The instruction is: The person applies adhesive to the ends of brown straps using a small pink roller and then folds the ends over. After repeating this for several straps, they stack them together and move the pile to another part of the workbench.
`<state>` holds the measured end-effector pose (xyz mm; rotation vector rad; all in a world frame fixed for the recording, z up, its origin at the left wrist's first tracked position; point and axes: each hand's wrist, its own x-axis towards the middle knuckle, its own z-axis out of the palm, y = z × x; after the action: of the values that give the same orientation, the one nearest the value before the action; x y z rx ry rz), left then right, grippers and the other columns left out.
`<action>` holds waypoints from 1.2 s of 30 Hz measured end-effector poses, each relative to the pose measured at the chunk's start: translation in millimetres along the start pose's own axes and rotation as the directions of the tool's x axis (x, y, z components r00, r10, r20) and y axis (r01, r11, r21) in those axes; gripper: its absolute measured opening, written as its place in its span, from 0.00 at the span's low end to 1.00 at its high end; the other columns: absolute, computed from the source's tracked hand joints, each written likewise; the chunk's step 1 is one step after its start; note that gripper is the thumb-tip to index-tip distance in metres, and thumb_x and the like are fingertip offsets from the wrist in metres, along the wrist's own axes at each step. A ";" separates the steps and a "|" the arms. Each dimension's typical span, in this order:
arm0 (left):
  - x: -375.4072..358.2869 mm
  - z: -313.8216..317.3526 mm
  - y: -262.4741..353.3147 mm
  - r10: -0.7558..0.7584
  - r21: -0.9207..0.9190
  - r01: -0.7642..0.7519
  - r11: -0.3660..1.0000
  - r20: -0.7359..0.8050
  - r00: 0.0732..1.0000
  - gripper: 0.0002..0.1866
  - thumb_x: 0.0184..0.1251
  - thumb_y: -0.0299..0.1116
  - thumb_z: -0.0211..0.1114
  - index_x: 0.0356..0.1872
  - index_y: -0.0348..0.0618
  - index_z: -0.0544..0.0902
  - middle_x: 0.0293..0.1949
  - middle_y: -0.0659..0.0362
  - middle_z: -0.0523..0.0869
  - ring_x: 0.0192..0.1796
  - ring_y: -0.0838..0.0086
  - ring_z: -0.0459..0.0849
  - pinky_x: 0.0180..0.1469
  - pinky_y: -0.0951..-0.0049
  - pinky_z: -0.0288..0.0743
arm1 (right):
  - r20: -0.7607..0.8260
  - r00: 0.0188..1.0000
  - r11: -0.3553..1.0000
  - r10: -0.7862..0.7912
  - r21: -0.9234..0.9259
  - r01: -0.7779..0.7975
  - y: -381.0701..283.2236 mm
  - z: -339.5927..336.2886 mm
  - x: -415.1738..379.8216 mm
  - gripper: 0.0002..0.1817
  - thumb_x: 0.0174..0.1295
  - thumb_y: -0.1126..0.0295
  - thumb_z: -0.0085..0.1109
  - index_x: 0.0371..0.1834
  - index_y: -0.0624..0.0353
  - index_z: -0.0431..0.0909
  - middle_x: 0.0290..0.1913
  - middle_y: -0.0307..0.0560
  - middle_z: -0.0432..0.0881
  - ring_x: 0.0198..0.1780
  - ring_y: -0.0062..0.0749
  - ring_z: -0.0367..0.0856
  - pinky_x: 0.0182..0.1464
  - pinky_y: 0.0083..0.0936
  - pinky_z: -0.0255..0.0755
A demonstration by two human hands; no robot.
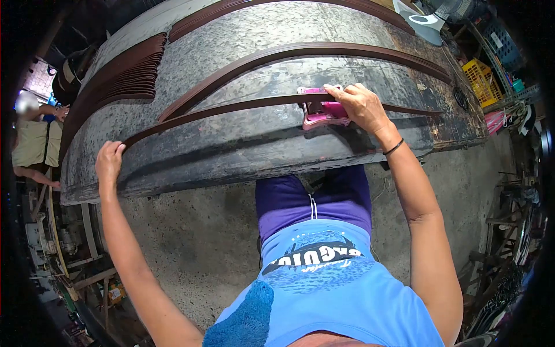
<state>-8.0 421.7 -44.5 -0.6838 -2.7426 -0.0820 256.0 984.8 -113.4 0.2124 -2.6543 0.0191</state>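
Observation:
A long dark brown strap (231, 106) runs between my two hands, raised at the front of the worn grey worktable (248, 141). My left hand (108, 163) is closed on its left end, near the table's front left edge. To the right, my right hand (361, 107) pinches the strap farther along, beside a pink, frame-like object (321, 120). The strap crosses the top of that object, and its tail reaches right past my wrist. Just behind lies a curved bundle of similar brown straps (277, 53).
Fanned brown straps (115, 75) lie on the table's left side, and another bundle (289, 3) along its far side. Off the right end stand a yellow crate (483, 82) and a fan (454, 8). Another person (37, 139) is at the far left.

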 end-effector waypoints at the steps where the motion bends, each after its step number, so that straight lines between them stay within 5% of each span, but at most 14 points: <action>1: -3.8 -0.7 -12.0 -0.050 0.011 0.050 0.999 0.008 0.999 0.11 0.65 0.38 0.63 0.40 0.42 0.85 0.39 0.52 0.83 0.45 0.53 0.82 0.48 0.59 0.74 | 0.003 1.000 1.000 0.007 -0.005 -0.007 0.5 0.0 -0.2 0.26 0.59 0.72 0.58 0.62 0.40 0.75 0.29 0.41 0.77 0.34 0.37 0.77 0.39 0.32 0.76; 11: -62.4 -6.6 -175.6 -0.222 0.241 0.213 0.947 0.010 0.975 0.16 0.68 0.42 0.60 0.47 0.43 0.84 0.46 0.49 0.84 0.49 0.50 0.81 0.50 0.57 0.74 | 0.027 1.000 1.000 0.015 0.013 -0.016 -2.8 -1.4 7.1 0.26 0.59 0.74 0.56 0.63 0.39 0.75 0.31 0.41 0.78 0.34 0.38 0.78 0.39 0.33 0.76; 23: -170.8 -84.0 -283.0 -0.679 0.453 0.640 0.621 -0.097 0.727 0.21 0.72 0.48 0.54 0.55 0.45 0.81 0.53 0.47 0.83 0.55 0.50 0.80 0.54 0.56 0.74 | 0.079 0.996 0.999 -0.032 0.022 0.030 -1.1 -5.9 19.9 0.27 0.60 0.74 0.57 0.64 0.39 0.74 0.31 0.41 0.76 0.36 0.38 0.77 0.41 0.33 0.77; 25: -184.5 -99.0 -284.0 -0.747 0.424 0.724 0.544 -0.148 0.648 0.19 0.73 0.46 0.54 0.55 0.46 0.81 0.52 0.45 0.83 0.54 0.49 0.80 0.53 0.53 0.73 | 0.106 0.994 1.000 -0.012 0.001 0.012 -3.5 -8.9 26.9 0.17 0.63 0.68 0.57 0.55 0.40 0.82 0.31 0.41 0.81 0.37 0.37 0.80 0.42 0.33 0.77; 26: -208.3 -91.8 -358.2 -0.642 0.435 0.630 0.643 -0.143 0.753 0.19 0.72 0.45 0.55 0.54 0.46 0.82 0.51 0.45 0.83 0.52 0.48 0.81 0.52 0.52 0.73 | 0.106 0.994 1.000 -0.014 0.002 0.014 -4.2 -9.6 32.0 0.17 0.63 0.68 0.57 0.55 0.40 0.82 0.31 0.41 0.81 0.37 0.37 0.80 0.42 0.33 0.77; 30: -249.3 -105.5 -438.5 -0.613 0.494 0.616 0.613 -0.195 0.766 0.19 0.72 0.46 0.56 0.51 0.44 0.83 0.48 0.45 0.84 0.51 0.47 0.81 0.51 0.53 0.73 | 0.244 0.969 0.998 -0.035 0.066 0.019 -9.3 -7.6 58.1 0.12 0.62 0.66 0.58 0.47 0.45 0.85 0.31 0.45 0.84 0.39 0.41 0.82 0.42 0.36 0.77; 36: -291.2 -146.3 -454.2 -0.594 0.626 0.591 0.509 -0.242 0.768 0.20 0.74 0.43 0.53 0.51 0.40 0.84 0.47 0.42 0.84 0.50 0.48 0.82 0.52 0.55 0.75 | 0.471 0.879 0.997 -0.078 0.061 0.056 -38.0 -17.1 105.9 0.07 0.60 0.64 0.59 0.30 0.54 0.82 0.30 0.50 0.84 0.36 0.48 0.84 0.41 0.40 0.77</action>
<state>65.6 -129.5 12.2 0.4874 -2.5693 0.7419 176.9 932.6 -50.4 0.3657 -3.1357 0.0056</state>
